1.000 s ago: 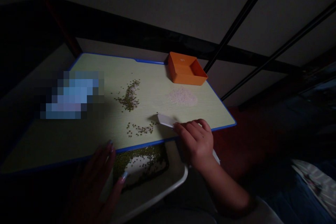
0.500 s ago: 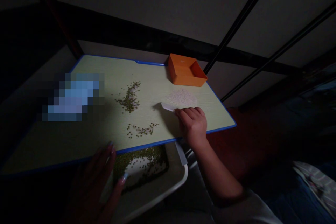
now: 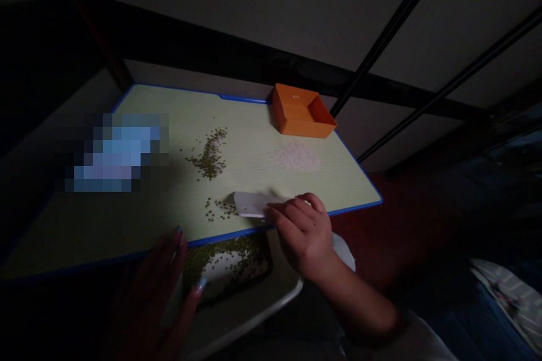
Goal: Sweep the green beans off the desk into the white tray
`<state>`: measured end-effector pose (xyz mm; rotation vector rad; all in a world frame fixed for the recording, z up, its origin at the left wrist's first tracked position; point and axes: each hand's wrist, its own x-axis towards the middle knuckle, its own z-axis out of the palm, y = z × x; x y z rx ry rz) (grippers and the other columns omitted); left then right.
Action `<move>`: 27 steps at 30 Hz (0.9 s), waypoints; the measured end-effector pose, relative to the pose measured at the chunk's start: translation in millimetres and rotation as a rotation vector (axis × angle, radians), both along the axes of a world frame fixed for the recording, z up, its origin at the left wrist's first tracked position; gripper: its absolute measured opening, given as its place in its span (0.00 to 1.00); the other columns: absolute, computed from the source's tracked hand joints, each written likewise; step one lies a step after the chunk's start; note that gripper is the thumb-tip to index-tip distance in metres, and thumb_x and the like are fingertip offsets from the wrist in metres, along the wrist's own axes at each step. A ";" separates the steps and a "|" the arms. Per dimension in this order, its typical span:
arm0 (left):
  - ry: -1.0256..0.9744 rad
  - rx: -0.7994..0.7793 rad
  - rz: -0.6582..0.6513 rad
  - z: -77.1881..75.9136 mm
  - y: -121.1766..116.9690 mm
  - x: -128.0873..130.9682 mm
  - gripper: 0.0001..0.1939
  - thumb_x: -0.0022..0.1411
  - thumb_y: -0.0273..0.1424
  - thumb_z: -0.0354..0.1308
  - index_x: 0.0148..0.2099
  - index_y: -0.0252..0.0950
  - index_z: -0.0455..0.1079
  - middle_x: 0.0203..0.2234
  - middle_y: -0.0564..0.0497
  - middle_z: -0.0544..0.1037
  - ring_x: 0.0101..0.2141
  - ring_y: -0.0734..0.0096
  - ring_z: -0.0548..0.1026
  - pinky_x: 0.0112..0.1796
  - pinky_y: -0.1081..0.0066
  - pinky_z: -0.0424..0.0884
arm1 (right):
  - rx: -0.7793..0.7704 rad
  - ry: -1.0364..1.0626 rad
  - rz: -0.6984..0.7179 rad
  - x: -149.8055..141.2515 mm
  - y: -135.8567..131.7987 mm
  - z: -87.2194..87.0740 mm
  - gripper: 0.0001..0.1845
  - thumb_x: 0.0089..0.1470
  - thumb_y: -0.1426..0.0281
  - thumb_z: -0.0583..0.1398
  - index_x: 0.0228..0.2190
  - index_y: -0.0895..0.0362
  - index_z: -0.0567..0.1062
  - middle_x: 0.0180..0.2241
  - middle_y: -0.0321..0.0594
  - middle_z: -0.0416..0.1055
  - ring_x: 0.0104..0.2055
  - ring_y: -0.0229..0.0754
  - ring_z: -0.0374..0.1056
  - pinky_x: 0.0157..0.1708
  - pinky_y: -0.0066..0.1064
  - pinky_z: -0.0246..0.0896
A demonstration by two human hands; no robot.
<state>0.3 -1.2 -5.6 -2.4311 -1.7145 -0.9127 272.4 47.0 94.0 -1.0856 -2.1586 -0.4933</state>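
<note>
My right hand (image 3: 305, 231) is closed on a white flat scraper (image 3: 254, 205), its fingers pinching the right end. The scraper's left end is at a small scatter of green beans (image 3: 215, 210) near the table's front edge. Dim at the lower left, my left hand (image 3: 158, 287) has its fingers stretched out and apart, at the table edge and over the left side of a white tub (image 3: 271, 299). More green beans and a pale patch show in the tub. A larger pile of green beans mixed with white grains (image 3: 210, 155) lies farther back, and a pile of white grains (image 3: 295, 156) lies to its right.
An orange open box (image 3: 302, 124) stands at the table's back right corner. The pale table (image 3: 249, 130) has a blue rim. A bright blurred-out patch (image 3: 122, 149) is at the left. Dark panels stand behind, and striped cloth (image 3: 512, 293) lies at the lower right.
My right hand has moved toward me and left with the scraper, from beside the white grains to the small scatter of beans. My left hand has stayed in place.
</note>
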 end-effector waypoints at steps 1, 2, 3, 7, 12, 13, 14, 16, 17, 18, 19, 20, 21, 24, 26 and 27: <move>-0.001 -0.005 0.002 0.6 0.0 0.7 0.36 0.62 0.40 0.48 0.71 0.50 0.45 0.68 0.51 0.64 0.66 0.56 0.63 0.59 0.42 0.70 | -0.007 0.002 0.001 2.8 -2.1 -0.9 0.11 0.65 0.77 0.53 0.41 0.57 0.75 0.34 0.38 0.81 0.34 0.39 0.70 0.41 0.37 0.57; -0.001 -0.006 0.004 1.2 0.2 1.4 0.36 0.62 0.40 0.48 0.71 0.50 0.44 0.68 0.51 0.64 0.66 0.55 0.63 0.59 0.41 0.70 | -0.010 0.002 0.006 5.8 -3.4 -2.1 0.11 0.65 0.78 0.53 0.42 0.57 0.75 0.35 0.38 0.81 0.35 0.39 0.71 0.42 0.37 0.58; 0.000 -0.003 0.004 1.6 0.5 1.9 0.36 0.62 0.40 0.48 0.71 0.49 0.44 0.68 0.51 0.64 0.66 0.55 0.63 0.59 0.41 0.70 | -0.006 0.001 0.016 9.1 -3.8 -3.4 0.11 0.65 0.78 0.53 0.42 0.57 0.75 0.35 0.39 0.81 0.35 0.39 0.72 0.43 0.38 0.58; 0.010 0.017 -0.009 1.1 1.5 2.1 0.35 0.63 0.39 0.47 0.71 0.49 0.44 0.67 0.50 0.64 0.66 0.55 0.63 0.58 0.42 0.71 | 0.064 0.032 0.055 23.6 0.6 -7.2 0.11 0.65 0.77 0.53 0.43 0.57 0.74 0.35 0.41 0.81 0.36 0.40 0.73 0.43 0.38 0.60; -0.002 0.021 -0.015 -1.0 0.7 0.4 0.36 0.62 0.39 0.49 0.71 0.49 0.44 0.68 0.50 0.63 0.66 0.55 0.63 0.59 0.43 0.70 | 0.099 0.071 0.026 35.0 11.4 -5.6 0.10 0.63 0.78 0.55 0.43 0.57 0.74 0.32 0.40 0.79 0.33 0.39 0.71 0.38 0.35 0.60; -0.009 0.020 -0.012 -1.2 0.6 0.2 0.36 0.62 0.39 0.49 0.71 0.49 0.44 0.68 0.50 0.63 0.67 0.55 0.62 0.60 0.43 0.69 | 0.094 0.077 0.023 34.6 13.8 -5.1 0.10 0.63 0.78 0.56 0.42 0.57 0.75 0.31 0.40 0.79 0.32 0.39 0.70 0.37 0.35 0.59; -0.014 0.019 -0.010 -1.4 0.7 0.2 0.36 0.62 0.39 0.50 0.71 0.48 0.45 0.68 0.50 0.64 0.67 0.55 0.62 0.60 0.43 0.68 | 0.087 0.083 0.022 33.1 16.4 -4.6 0.09 0.64 0.78 0.56 0.41 0.57 0.75 0.31 0.39 0.79 0.32 0.39 0.70 0.37 0.35 0.59; -0.020 0.007 -0.007 -1.8 0.9 0.2 0.36 0.62 0.39 0.49 0.71 0.48 0.46 0.68 0.50 0.64 0.67 0.55 0.62 0.61 0.43 0.67 | 0.069 0.090 0.023 27.1 21.7 -3.7 0.09 0.64 0.78 0.56 0.40 0.57 0.75 0.30 0.38 0.78 0.31 0.39 0.69 0.37 0.35 0.58; -0.022 0.003 -0.006 -1.9 1.0 0.3 0.36 0.62 0.40 0.49 0.71 0.48 0.46 0.68 0.50 0.64 0.67 0.55 0.62 0.61 0.42 0.67 | 0.063 0.089 0.023 22.9 24.1 -3.1 0.09 0.64 0.78 0.56 0.39 0.57 0.75 0.30 0.38 0.78 0.31 0.39 0.69 0.37 0.35 0.57; -0.023 -0.006 -0.010 -1.9 1.1 0.4 0.36 0.62 0.40 0.49 0.71 0.48 0.45 0.68 0.50 0.63 0.67 0.55 0.61 0.61 0.42 0.67 | 0.062 0.089 0.023 18.0 26.2 -2.4 0.09 0.64 0.78 0.56 0.39 0.57 0.75 0.30 0.38 0.78 0.31 0.39 0.69 0.37 0.35 0.57; -0.026 -0.008 -0.011 -1.9 1.2 0.5 0.36 0.62 0.40 0.49 0.71 0.49 0.45 0.68 0.50 0.63 0.67 0.55 0.61 0.61 0.42 0.66 | 0.062 0.091 0.025 12.8 27.8 -1.7 0.09 0.64 0.78 0.55 0.38 0.57 0.75 0.30 0.37 0.78 0.31 0.39 0.69 0.37 0.35 0.57; -0.026 -0.013 -0.016 -1.9 1.3 0.7 0.36 0.62 0.40 0.48 0.71 0.49 0.44 0.68 0.50 0.62 0.68 0.55 0.61 0.61 0.41 0.66 | 0.065 0.093 0.030 7.5 28.9 -1.1 0.10 0.64 0.78 0.55 0.38 0.57 0.75 0.29 0.37 0.78 0.31 0.38 0.68 0.37 0.35 0.57; -0.026 -0.014 -0.016 -1.8 1.5 0.9 0.36 0.62 0.40 0.48 0.71 0.49 0.44 0.68 0.50 0.62 0.68 0.55 0.61 0.61 0.41 0.66 | 0.068 0.092 0.036 2.5 29.4 -0.5 0.10 0.64 0.78 0.55 0.38 0.56 0.76 0.29 0.36 0.77 0.31 0.38 0.68 0.37 0.34 0.56; -0.029 -0.010 -0.009 -1.1 2.3 1.1 0.36 0.62 0.40 0.49 0.70 0.51 0.45 0.68 0.50 0.64 0.67 0.55 0.62 0.61 0.42 0.66 | 0.067 0.068 0.065 -8.3 27.8 0.4 0.11 0.64 0.78 0.54 0.39 0.56 0.76 0.27 0.35 0.76 0.30 0.37 0.66 0.38 0.34 0.56; -0.030 -0.017 -0.008 -0.5 2.8 0.8 0.36 0.62 0.40 0.49 0.70 0.51 0.46 0.68 0.51 0.64 0.67 0.55 0.62 0.61 0.43 0.67 | 0.054 0.046 0.082 -10.5 24.8 0.5 0.11 0.64 0.78 0.54 0.38 0.57 0.76 0.27 0.35 0.75 0.30 0.37 0.66 0.39 0.34 0.57; -0.030 -0.021 -0.011 0.0 2.7 0.5 0.36 0.61 0.39 0.49 0.70 0.51 0.45 0.68 0.51 0.64 0.66 0.55 0.63 0.61 0.44 0.67 | 0.044 0.041 0.087 -10.1 23.1 0.5 0.12 0.64 0.79 0.54 0.38 0.57 0.76 0.27 0.35 0.75 0.31 0.37 0.66 0.40 0.34 0.58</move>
